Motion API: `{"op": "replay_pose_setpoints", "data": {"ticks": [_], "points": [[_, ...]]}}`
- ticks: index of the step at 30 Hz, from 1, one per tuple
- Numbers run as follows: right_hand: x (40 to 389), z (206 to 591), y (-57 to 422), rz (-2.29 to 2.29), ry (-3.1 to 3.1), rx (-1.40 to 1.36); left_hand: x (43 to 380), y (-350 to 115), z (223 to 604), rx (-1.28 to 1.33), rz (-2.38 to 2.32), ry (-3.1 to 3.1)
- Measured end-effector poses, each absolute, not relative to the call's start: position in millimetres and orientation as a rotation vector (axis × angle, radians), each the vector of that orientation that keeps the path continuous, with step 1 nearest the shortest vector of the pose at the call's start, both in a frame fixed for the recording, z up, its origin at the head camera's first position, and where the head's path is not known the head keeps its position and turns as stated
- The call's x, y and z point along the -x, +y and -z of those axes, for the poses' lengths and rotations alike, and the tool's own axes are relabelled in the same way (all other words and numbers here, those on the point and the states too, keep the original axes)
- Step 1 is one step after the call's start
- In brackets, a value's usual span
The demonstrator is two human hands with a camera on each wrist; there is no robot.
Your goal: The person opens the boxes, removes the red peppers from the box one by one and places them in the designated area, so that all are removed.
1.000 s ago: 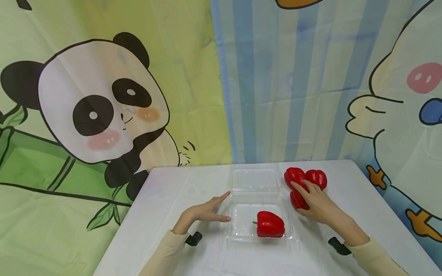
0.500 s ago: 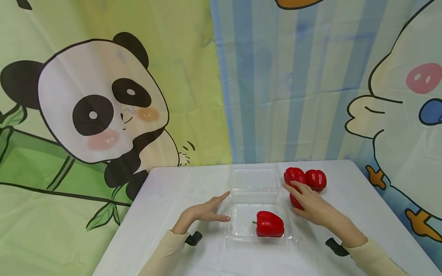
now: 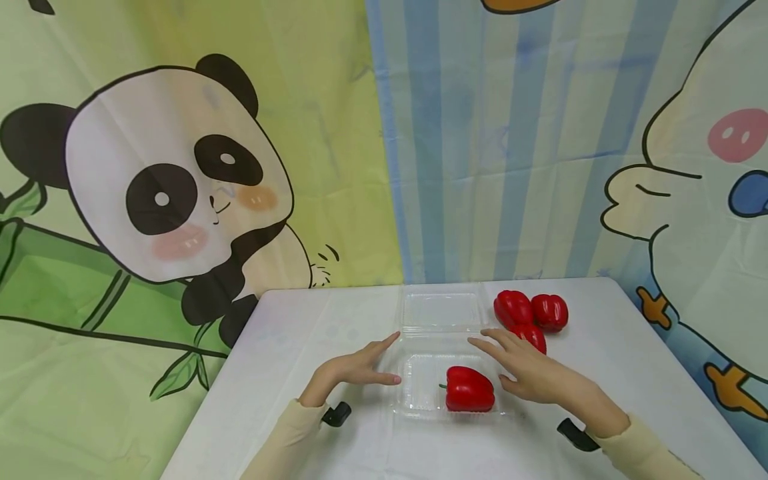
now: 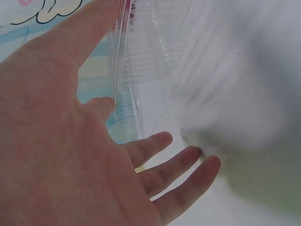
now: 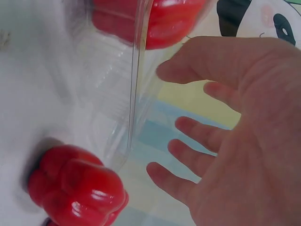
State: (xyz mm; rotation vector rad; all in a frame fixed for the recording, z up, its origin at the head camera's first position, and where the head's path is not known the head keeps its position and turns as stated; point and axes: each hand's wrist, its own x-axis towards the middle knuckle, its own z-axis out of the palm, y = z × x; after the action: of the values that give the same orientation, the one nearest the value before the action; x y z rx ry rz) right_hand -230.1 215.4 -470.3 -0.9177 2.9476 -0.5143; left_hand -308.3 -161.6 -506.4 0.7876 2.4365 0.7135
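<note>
A red bell pepper (image 3: 470, 390) with a green stem lies on its side in the right part of a clear plastic clamshell box (image 3: 418, 390). The box's lid (image 3: 441, 311) is folded back, away from the person. At the left edge, my left hand (image 3: 355, 368) has thumb and fingers spread, fingertips right at the rim; it holds nothing. My right hand (image 3: 536, 372) hovers at the right edge, fingers apart and nothing in them, fingertips overlapping the box in the head view. In the right wrist view, its thumb is close to the box's rim (image 5: 134, 94).
Several more red bell peppers, a left one (image 3: 512, 308), a right one (image 3: 550, 313) and a nearer one (image 3: 533, 335), sit together right of the lid; my right hand partly covers the nearest. A white table (image 3: 336, 440) lies under everything, backed by a cartoon-printed curtain (image 3: 468, 147).
My right hand has moved left and toward the person, off the nearest loose pepper to the box's right edge. My left hand and the pepper in the box stay put.
</note>
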Motion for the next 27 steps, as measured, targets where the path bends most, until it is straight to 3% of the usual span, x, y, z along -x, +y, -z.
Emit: {"op": "replay_pose_setpoints", "data": {"ticks": [27], "points": [[224.9, 472.2, 170.6, 0.283, 2.571, 0.944, 307.1, -159.6, 505.3, -0.756, -0.709, 2.449]]}}
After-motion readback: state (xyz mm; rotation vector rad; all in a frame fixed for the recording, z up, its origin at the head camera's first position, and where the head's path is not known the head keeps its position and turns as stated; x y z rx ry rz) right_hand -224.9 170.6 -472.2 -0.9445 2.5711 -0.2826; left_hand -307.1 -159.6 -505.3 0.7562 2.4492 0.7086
